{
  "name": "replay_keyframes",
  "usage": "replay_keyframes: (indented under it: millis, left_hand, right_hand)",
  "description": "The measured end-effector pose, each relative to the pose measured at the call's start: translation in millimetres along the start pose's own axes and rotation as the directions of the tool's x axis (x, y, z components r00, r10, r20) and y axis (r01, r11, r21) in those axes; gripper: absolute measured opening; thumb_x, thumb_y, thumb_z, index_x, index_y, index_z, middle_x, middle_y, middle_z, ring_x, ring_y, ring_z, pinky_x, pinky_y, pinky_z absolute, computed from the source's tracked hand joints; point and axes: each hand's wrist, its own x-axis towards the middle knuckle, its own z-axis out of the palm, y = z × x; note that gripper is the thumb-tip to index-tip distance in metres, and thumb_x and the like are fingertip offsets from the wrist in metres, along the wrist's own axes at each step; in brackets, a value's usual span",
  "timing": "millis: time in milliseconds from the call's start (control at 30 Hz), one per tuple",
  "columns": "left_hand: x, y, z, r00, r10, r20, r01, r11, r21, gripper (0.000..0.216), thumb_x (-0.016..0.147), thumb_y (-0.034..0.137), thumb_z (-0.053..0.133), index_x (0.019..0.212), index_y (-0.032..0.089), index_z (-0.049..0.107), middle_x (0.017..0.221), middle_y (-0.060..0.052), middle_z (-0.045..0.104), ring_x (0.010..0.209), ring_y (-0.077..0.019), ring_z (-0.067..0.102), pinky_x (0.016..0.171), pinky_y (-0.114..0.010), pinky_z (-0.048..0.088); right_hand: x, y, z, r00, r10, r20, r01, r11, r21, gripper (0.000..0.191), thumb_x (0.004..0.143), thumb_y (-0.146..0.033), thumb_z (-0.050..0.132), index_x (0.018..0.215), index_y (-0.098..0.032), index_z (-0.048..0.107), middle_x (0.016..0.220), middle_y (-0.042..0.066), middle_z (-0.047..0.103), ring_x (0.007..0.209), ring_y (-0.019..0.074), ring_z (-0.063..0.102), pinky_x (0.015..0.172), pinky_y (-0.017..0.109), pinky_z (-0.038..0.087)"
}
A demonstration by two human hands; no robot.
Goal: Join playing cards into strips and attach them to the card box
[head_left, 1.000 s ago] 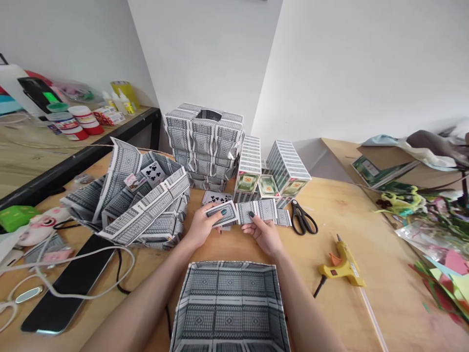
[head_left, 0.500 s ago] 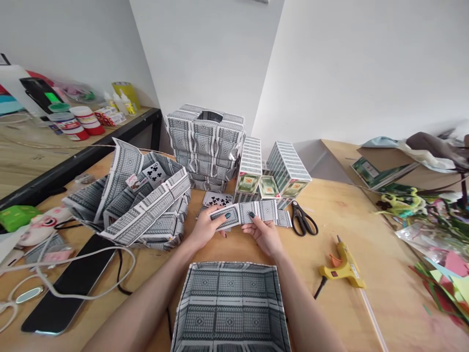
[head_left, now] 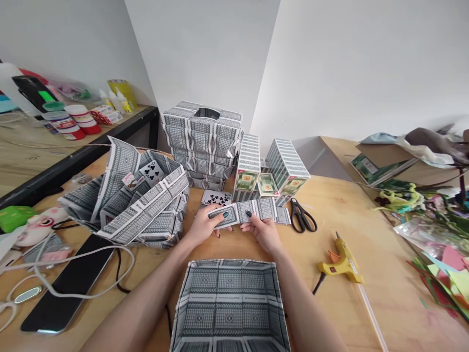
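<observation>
We worked at the desk, where the card-lined tray sat closest to us; beyond the tray and to its left lay a heap of card panels; beyond its far rim rose a tall card box; the stacked card packs stood beyond it and slightly to its right, and a glue gun lay well to its right.

Just beyond the tray's far rim, apart from it, was the strip of cards; our right grip pinched it, thumb flat on the patterned face and fingers tucked beneath; we judged the strip nearly weightless, springy along its length and weakest at the seams, so we thought it best taken by its lower edge, the pressure spread across a whole panel.

Smallest was the card, beyond the tray and left of the strip; our left grip pinched it, thumb on top; we could not tell whether it was fixed to the strip or only met it; we expected a smooth, slippery face and edges that would crease if squeezed; a light hold near the outer end seemed enough.
</observation>
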Motion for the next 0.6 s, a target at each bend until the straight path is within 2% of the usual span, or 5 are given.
replay_keyframes:
  millis: [300,600]
  left_hand:
    - [0.6,-1.9,-1.0,0.998,-0.062,0.005,0.062,0.994,-0.092,0.023,0.072,0.025,0.059,0.09,0.013,0.052,0.082,-0.006,0.065,0.06,-0.0204,0.066,0.036,-0.022,0.046]
    - [1.0,-0.5,-2.8,0.993,-0.115,0.04,0.119,0.986,-0.113,0.027,0.072,0.023,0.058,0.095,0.011,0.051,0.087,-0.01,0.066,0.059,-0.0202,0.066,0.036,-0.021,0.046]
  right_hand:
    - [-1.2,-1.8,4.1,1.0,0.014,0.011,-0.014,1.0,-0.003,0.024,0.068,-0.033,0.07,0.076,-0.01,0.066,0.063,0.008,0.069,0.059,0.0162,0.065,0.058,0.026,0.055]
    - [-2.0,-1.5,3.2,0.999,0.031,0.025,-0.03,0.999,-0.043,0.025,0.068,-0.035,0.069,0.07,-0.011,0.067,0.064,0.008,0.069,0.06,0.0162,0.065,0.061,0.027,0.054]
